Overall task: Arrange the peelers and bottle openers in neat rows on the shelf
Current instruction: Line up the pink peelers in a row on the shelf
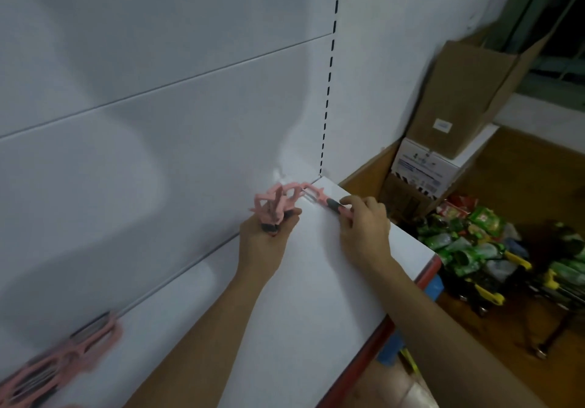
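While my left hand (266, 239) grips a bunch of pink plastic peelers (273, 203) by their handles, my right hand (364, 224) pinches another pink peeler (319, 197) lying in the white shelf's (316, 281) far right corner.

Smooth white shelf (316, 281); pink plastic peelers (275, 205); brown cardboard box (459, 100).

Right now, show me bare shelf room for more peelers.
The shelf is bare between the left hand and right hand, out to its red front edge, and along the back panel between the left hand and the pink peelers at far left. The back right corner is crowded: a held bunch of peelers and a single peeler.
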Demonstrator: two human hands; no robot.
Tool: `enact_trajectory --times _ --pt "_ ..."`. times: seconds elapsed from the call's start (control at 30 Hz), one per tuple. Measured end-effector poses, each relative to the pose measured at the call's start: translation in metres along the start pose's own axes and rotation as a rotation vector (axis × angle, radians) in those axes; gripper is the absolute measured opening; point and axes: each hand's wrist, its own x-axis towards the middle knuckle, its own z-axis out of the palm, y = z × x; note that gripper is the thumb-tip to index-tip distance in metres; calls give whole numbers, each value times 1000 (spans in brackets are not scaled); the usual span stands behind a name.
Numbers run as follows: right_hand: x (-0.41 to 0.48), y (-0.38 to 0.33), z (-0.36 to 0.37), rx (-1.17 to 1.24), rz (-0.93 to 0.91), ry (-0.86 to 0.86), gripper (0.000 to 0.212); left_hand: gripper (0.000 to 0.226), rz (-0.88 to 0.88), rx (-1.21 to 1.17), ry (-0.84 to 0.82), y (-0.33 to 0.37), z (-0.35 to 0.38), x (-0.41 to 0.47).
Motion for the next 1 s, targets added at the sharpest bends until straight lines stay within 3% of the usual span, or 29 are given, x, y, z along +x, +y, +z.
enact_trajectory --times 0.2,0.33,0.6,1.0 --pt "2 3 2 1 13 22 22 26 -81 -112 -72 5 -2 5" --pt "2 4 3 8 44 16 15 18 -107 -88 -194 6 -3 6" --pt "26 2 -9 24 183 -66 13 23 -104 -16 -284 8 -6 9" --pt "23 17 -3 62 99 54 16 21 -113 -46 -314 9 -11 10"
